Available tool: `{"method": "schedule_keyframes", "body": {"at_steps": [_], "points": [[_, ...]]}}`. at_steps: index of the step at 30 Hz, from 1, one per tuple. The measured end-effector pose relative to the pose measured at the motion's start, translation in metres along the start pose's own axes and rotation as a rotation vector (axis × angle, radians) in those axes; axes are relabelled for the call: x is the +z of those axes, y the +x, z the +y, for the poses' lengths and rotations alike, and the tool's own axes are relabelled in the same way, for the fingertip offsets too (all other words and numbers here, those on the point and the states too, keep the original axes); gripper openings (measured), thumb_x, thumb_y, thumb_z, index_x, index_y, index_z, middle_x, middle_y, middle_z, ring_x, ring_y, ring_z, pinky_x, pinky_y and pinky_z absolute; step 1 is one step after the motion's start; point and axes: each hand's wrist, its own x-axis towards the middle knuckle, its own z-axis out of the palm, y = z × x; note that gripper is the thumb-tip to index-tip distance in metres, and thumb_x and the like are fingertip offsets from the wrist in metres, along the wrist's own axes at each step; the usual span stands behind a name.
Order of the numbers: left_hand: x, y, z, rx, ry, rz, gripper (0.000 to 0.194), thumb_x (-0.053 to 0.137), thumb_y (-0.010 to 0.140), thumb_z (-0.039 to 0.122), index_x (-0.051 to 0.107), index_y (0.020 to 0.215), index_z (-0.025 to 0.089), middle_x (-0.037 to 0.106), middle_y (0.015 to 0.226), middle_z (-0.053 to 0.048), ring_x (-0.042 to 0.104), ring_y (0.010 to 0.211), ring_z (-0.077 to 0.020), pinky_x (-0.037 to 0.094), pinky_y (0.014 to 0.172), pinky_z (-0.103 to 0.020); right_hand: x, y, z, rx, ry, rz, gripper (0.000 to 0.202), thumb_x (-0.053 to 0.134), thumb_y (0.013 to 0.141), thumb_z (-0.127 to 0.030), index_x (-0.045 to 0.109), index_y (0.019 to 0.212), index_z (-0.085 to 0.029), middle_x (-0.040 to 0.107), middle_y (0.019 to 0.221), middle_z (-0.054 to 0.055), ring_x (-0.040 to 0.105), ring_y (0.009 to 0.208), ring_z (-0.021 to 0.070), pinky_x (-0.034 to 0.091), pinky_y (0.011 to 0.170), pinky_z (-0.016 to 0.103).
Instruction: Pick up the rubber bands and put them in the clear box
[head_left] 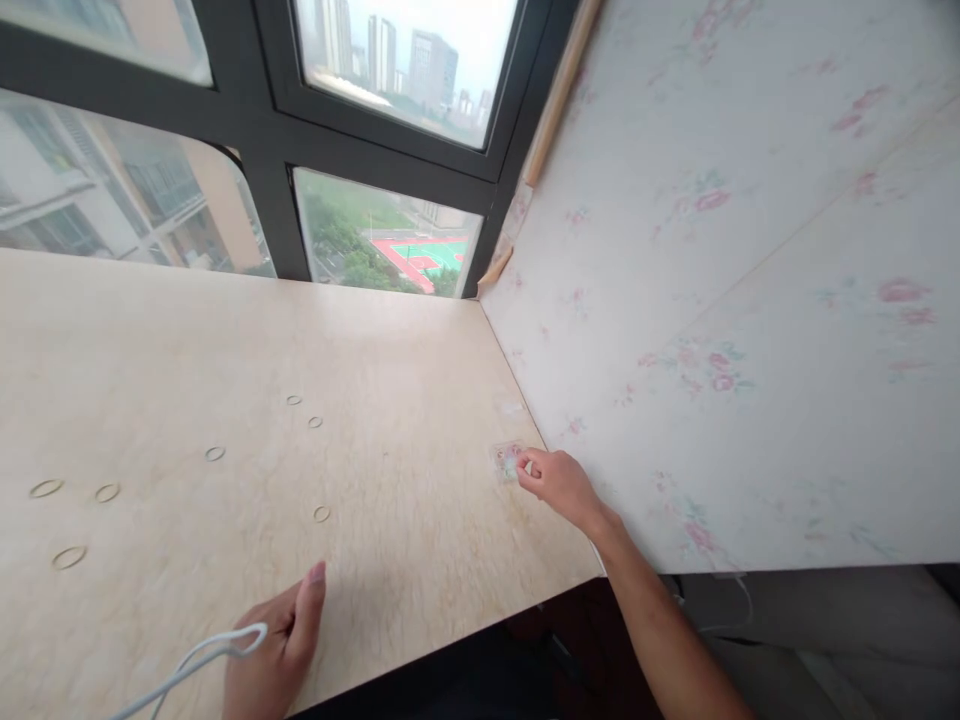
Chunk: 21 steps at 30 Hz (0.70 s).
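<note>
My right hand is at the right side of the tabletop, its fingers pinched together at the right edge of a small clear packet or box with pink and green colours in it. Whatever sits between those fingertips is too small to make out. Near the front edge, my left hand rests with curled fingers and a raised thumb; nothing shows in it. A white cable loop passes in front of this hand. Thin rings lie scattered on the table, among them a pale yellow ring and a greyish ring.
The marble-patterned tabletop meets a floral-papered wall on the right. Dark-framed windows stand along the back. A small whitish piece lies by the wall, beyond the packet. The table's front edge slants below my hands.
</note>
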Motion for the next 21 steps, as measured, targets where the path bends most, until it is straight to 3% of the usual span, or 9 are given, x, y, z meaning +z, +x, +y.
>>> {"method": "schedule_keyframes", "body": {"at_steps": [7,13,17,21], "points": [[0.004,-0.005,0.0,-0.037,0.116,-0.026,0.045,0.043,0.086,0.04,0.032,0.048,0.018,0.032,0.043,0.004,0.037,0.038,-0.0076,0.029,0.041,-0.02,0.019,0.015,0.013,0.005,-0.023,-0.01,0.016,0.054,0.083,-0.017,0.067,0.076,-0.021,0.06,0.055,-0.002,0.052,0.053,0.0124,0.021,0.051,0.024],[0.007,-0.004,0.003,0.003,0.151,-0.001,0.045,0.044,0.086,0.038,0.031,0.047,0.018,0.03,0.042,0.004,0.034,0.036,-0.0068,0.026,0.042,-0.021,0.019,0.016,0.016,-0.03,-0.019,-0.003,0.02,0.052,0.086,-0.021,0.068,0.074,-0.021,0.058,0.053,-0.002,0.05,0.05,0.0126,0.021,0.051,0.025],[0.008,0.001,0.004,-0.155,0.076,-0.014,0.045,0.041,0.086,0.042,0.025,0.05,0.02,0.027,0.045,0.004,0.032,0.04,-0.0088,0.026,0.043,-0.023,0.022,0.008,0.016,-0.077,0.106,0.038,0.02,0.051,0.088,-0.026,0.069,0.079,-0.022,0.052,0.047,-0.005,0.046,0.045,0.0116,0.026,0.05,0.024],[0.005,0.022,0.007,-0.347,-0.093,-0.05,0.045,0.033,0.088,0.048,0.02,0.054,0.022,0.023,0.048,0.004,0.026,0.044,-0.01,0.025,0.043,-0.024,0.038,-0.007,0.001,-0.236,0.279,0.018,0.024,0.046,0.093,-0.031,0.068,0.088,-0.021,0.053,0.05,-0.005,0.048,0.046,0.0115,0.032,0.052,0.023]]}}
